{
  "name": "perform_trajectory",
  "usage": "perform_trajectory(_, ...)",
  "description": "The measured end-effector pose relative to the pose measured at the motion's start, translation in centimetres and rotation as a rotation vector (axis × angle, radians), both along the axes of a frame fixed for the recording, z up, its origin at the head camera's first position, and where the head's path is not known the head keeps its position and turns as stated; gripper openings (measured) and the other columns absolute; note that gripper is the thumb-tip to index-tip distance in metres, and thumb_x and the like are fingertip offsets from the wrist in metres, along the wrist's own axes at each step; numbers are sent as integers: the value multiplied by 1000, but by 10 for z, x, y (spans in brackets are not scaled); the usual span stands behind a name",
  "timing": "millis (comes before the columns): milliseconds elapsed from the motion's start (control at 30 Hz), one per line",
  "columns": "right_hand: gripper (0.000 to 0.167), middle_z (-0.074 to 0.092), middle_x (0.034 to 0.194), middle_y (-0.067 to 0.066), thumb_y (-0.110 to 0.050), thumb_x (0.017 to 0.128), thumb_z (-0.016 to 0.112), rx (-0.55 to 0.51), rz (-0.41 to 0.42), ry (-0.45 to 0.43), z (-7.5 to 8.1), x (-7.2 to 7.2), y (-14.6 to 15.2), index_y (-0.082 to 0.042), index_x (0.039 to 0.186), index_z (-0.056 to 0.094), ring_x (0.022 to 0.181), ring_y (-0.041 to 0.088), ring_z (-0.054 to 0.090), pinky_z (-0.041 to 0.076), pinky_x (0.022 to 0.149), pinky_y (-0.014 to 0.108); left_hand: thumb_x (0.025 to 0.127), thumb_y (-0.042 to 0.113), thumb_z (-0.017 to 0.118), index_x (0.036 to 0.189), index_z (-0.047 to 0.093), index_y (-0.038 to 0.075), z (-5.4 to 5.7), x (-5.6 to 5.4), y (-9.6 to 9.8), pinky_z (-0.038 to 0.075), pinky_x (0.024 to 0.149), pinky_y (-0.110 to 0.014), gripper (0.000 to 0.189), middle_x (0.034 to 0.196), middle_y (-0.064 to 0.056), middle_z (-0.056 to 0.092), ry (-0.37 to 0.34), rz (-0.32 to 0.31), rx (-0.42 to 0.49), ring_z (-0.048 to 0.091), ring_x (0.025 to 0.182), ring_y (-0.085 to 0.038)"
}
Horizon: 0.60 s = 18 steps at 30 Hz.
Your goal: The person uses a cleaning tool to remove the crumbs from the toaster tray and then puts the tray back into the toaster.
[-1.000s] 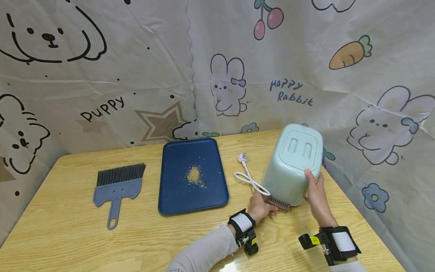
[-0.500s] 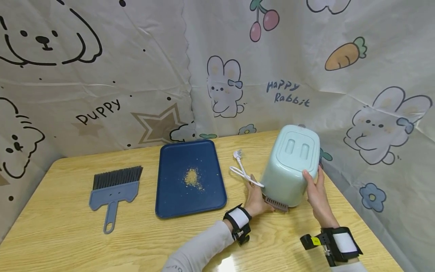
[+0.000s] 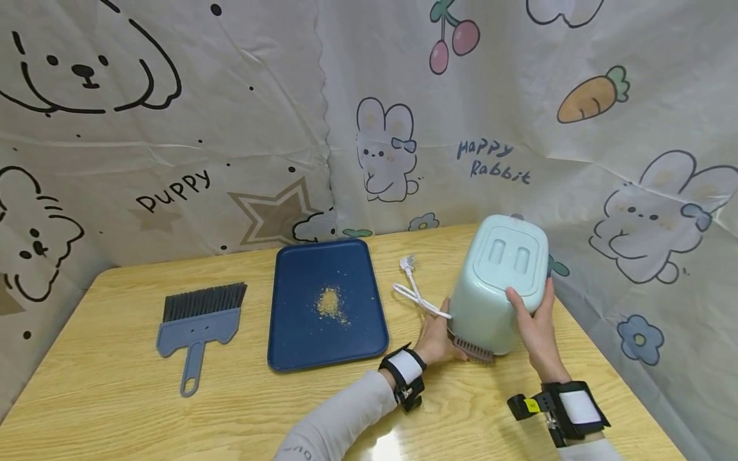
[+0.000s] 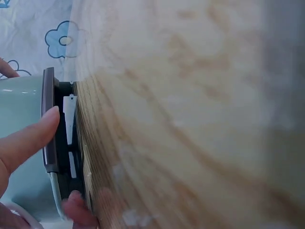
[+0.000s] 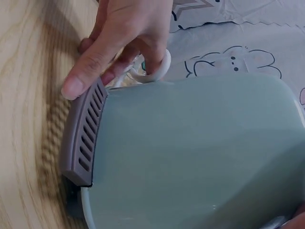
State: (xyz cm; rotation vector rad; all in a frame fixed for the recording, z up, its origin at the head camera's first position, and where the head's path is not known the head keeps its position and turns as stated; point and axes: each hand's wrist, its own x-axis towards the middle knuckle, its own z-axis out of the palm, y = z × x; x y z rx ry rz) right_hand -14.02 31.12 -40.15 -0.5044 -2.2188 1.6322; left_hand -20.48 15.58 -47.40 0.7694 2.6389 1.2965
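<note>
A mint-green toaster (image 3: 490,307) with a closed lid and two long grooves on top stands near the table's right side. Along its foot runs a brown slotted base strip (image 5: 85,136). My left hand (image 3: 436,339) grips the toaster's lower left corner, its thumb over the base strip and its other fingers round the side by the white cord (image 3: 416,296). With the thumb near the lid's edge and the fingers round the far right side, my right hand (image 3: 539,333) holds the toaster's upper part. In the left wrist view, dark feet show under the base.
Left of the toaster lies a dark blue tray (image 3: 300,346) with a small heap of tan crumbs (image 3: 330,303). Farther left is a blue-grey hand brush (image 3: 198,326) with dark bristles. A printed cloth (image 3: 461,115) hangs behind and at the right of the table.
My left hand has shifted from the front of the base to the left corner, its fingers now up beside the cord. The right hand's thumb has slid slightly left; the toaster hardly moves.
</note>
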Motion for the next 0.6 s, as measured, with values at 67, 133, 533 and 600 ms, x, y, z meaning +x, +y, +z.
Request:
perform_trajectory(67,88,-9,160,17,-33,100,50,13,9,-3,0,1,1,-13,153,-17,146,34,1,7,114,56,49,5,97,141,39,-4,-1,1,1,40,102,-46,109,133,-35,41,52,2,10,41,125,-46)
perform_trajectory(133,87,-10,160,17,-34,101,49,17,17,-10,0,1,2,-13,153,-18,146,34,0,6,114,57,48,6,97,139,41,-5,-1,1,2,41,101,-44,107,133,-36,38,83,14,9,40,125,-45)
perform_trajectory(533,87,-6,160,19,-36,101,49,38,24,-36,3,1,5,-14,153,-17,146,37,5,11,113,58,50,10,98,137,40,-5,3,-1,1,50,88,-36,106,121,-25,60,119,-17,-100,61,106,-36)
perform_trajectory(600,87,-3,160,21,-35,101,49,46,29,-42,2,2,4,-14,153,-16,145,38,8,13,113,58,48,14,99,132,45,-5,3,-1,0,51,82,-35,101,114,-22,64,140,0,-124,64,99,-35)
